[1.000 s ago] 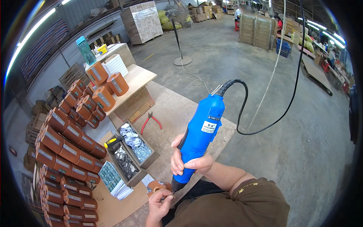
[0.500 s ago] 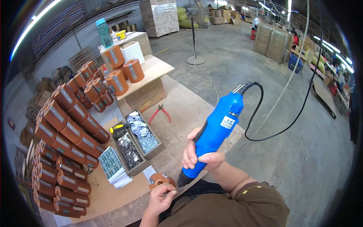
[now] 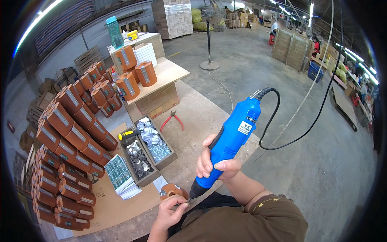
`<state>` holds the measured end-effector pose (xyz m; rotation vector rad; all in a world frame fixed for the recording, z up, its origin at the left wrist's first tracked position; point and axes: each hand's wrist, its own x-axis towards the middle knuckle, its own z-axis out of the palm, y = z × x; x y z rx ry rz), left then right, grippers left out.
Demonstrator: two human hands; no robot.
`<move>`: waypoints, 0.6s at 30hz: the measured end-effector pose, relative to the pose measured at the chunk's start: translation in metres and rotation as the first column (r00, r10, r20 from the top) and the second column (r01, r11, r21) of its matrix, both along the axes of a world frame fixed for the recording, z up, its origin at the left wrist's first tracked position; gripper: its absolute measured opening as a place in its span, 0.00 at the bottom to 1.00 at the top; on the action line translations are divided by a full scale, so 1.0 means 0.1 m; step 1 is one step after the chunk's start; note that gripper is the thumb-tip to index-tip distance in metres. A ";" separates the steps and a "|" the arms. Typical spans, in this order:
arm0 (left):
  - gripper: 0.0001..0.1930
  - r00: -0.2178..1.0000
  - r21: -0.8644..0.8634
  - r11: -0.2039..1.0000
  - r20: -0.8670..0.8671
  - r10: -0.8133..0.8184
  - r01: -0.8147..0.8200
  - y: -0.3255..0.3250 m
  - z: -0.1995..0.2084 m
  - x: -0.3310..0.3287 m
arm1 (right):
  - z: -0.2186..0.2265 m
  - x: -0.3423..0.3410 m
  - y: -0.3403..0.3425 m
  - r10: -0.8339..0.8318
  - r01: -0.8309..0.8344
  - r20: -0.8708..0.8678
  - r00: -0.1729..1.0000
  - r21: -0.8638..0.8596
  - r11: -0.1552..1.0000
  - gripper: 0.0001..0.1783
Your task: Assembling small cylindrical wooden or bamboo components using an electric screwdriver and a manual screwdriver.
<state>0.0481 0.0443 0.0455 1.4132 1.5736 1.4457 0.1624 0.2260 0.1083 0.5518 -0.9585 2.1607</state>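
Observation:
My right hand (image 3: 219, 164) is wrapped round a blue electric screwdriver (image 3: 231, 141), which tilts down to the left with its black nose low. A black cable loops from its upper end. At the tip of the bit, the thumb and forefinger of my left hand (image 3: 171, 211) pinch together; whatever is between them is too small to make out. Just behind that hand, a brown-orange round piece (image 3: 172, 189) with a hole rests at the table's near edge, partly covered by my fingers.
Two joined wooden trays (image 3: 167, 159) hold small metal and black parts; a yellow-black screwdriver (image 3: 127, 134) lies across one. Beside them are a stack of printed cards (image 3: 119, 173) and red-handled pliers (image 3: 172, 121). Many brown cylinders (image 3: 76, 133) are piled at left. A teal bottle (image 3: 115, 34) stands farther back.
The view has shifted slightly, so the table and piles sit a little differently in the picture. Both hands and the electric screwdriver keep nearly the same pose.

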 end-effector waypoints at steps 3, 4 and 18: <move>0.03 1.000 -0.003 1.000 0.018 0.004 -0.004 0.01 -0.04 0.00 | 0.00 -0.01 0.02 0.003 -0.003 -0.007 1.000 -0.004 1.000 0.32; 0.03 1.000 -0.002 1.000 0.026 0.004 -0.004 0.01 -0.05 -0.01 | 0.00 -0.01 0.01 0.001 -0.001 -0.007 1.000 -0.002 1.000 0.32; 0.03 0.999 0.023 1.000 0.028 0.014 -0.015 0.05 -0.13 0.01 | 0.02 0.04 0.03 0.000 0.002 -0.038 0.999 0.043 0.999 0.32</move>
